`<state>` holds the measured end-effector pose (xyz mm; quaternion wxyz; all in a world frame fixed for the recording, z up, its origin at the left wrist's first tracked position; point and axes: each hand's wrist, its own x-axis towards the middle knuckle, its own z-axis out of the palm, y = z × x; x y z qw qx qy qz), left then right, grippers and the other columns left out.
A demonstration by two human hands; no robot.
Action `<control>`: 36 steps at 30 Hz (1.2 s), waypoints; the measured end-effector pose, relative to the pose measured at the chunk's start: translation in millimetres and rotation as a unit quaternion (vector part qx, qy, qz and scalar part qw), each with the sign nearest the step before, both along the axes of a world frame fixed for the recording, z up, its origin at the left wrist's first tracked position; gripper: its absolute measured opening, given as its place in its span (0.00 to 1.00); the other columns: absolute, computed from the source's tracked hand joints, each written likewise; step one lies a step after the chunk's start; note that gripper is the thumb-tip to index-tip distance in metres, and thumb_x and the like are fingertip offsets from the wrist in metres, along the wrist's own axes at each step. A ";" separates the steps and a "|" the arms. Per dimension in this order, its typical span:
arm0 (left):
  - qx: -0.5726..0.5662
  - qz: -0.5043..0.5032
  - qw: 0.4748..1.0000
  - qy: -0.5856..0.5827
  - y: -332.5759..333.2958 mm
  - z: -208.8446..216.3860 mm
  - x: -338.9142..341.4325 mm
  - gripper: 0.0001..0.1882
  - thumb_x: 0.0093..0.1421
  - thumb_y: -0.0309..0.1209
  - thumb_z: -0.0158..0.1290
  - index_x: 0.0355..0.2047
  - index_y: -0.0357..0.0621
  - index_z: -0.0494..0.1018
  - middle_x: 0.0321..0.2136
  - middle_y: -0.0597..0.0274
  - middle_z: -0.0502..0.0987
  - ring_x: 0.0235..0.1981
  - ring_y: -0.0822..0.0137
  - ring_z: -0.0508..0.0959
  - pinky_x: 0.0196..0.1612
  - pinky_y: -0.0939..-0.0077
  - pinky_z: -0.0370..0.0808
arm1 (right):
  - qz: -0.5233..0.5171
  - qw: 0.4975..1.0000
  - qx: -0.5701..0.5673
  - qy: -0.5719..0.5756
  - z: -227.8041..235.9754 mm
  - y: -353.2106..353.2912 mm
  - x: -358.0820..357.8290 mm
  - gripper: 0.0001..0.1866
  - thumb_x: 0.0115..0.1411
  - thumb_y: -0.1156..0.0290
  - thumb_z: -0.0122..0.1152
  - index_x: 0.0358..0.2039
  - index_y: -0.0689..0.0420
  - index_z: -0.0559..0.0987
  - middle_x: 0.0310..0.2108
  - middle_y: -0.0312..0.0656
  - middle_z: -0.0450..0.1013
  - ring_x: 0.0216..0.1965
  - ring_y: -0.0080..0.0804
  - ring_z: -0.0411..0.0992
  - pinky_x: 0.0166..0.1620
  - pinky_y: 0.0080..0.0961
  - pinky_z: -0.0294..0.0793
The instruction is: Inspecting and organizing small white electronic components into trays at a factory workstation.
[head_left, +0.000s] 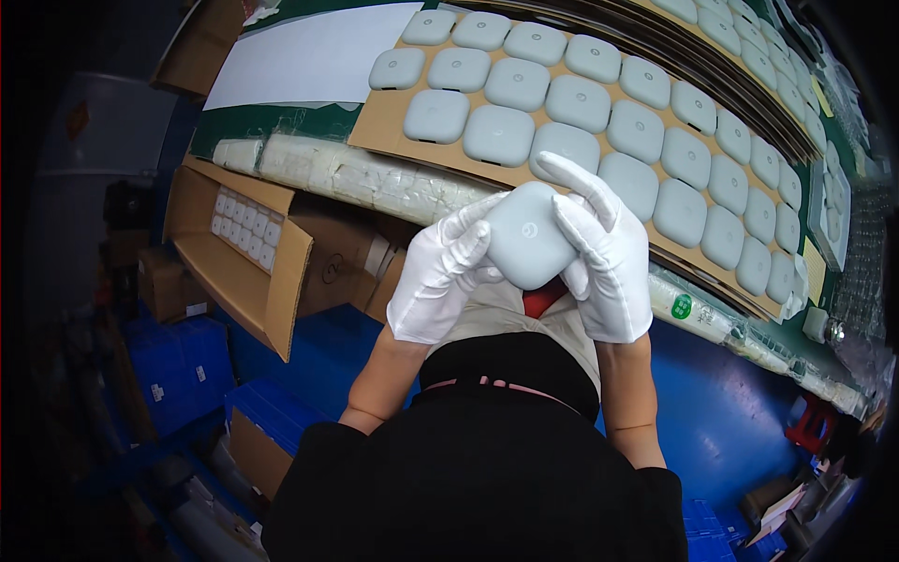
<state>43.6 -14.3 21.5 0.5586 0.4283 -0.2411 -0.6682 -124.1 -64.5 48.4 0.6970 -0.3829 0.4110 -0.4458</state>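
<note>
Between my two white-gloved hands is a pale grey rounded-square plastic case with a small round mark on its upper face. My left hand grips its left side, thumb and fingers at the edge. On the other side my right hand holds the right edge, its index finger stretched out above the case and the other fingers bent against it. Just beyond lie rows of matching grey cases on a cardboard sheet on the table.
A plastic-wrapped padded roll runs along the green table's front edge. Left of me an open cardboard box holds several small pale pieces. White paper lies at the far left. More cases rest on stacked sheets behind. Blue bins stand lower left.
</note>
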 end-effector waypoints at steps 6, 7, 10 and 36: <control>-0.004 0.008 0.999 0.044 4.2 3.9 -3.3 0.24 0.67 0.33 0.50 0.59 0.32 0.65 0.53 0.48 0.72 0.42 0.69 0.79 0.43 0.82 0.81 | 0.007 0.985 0.086 -0.146 -10.1 0.6 -5.6 0.19 0.65 0.72 0.53 0.54 0.65 0.74 0.26 0.34 0.72 0.16 0.09 0.57 0.17 0.09 0.54; -0.005 0.009 0.999 0.050 5.0 5.2 -3.9 0.23 0.68 0.33 0.49 0.59 0.32 0.65 0.54 0.48 0.72 0.43 0.69 0.79 0.44 0.82 0.81 | 0.011 0.978 0.105 -0.177 -10.3 0.9 -6.2 0.19 0.65 0.71 0.53 0.54 0.65 0.74 0.26 0.34 0.72 0.16 0.09 0.57 0.16 0.09 0.54; -0.017 0.011 0.997 0.072 5.0 13.5 -5.5 0.23 0.66 0.31 0.50 0.59 0.32 0.65 0.53 0.47 0.72 0.43 0.69 0.79 0.43 0.81 0.81 | 0.000 0.983 0.108 -0.151 -6.7 1.8 -2.1 0.18 0.66 0.71 0.52 0.54 0.65 0.74 0.27 0.35 0.73 0.16 0.10 0.57 0.17 0.09 0.55; -0.297 0.017 0.763 -0.573 5.3 23.2 -35.7 0.21 0.42 0.25 0.69 0.40 0.40 0.80 0.35 0.58 0.83 0.33 0.66 0.81 0.39 0.73 0.78 | 0.003 0.985 -0.063 -0.158 -36.3 27.6 17.6 0.41 0.66 0.42 0.43 0.70 0.56 0.49 0.65 0.54 0.56 0.63 0.48 0.61 0.63 0.46 0.62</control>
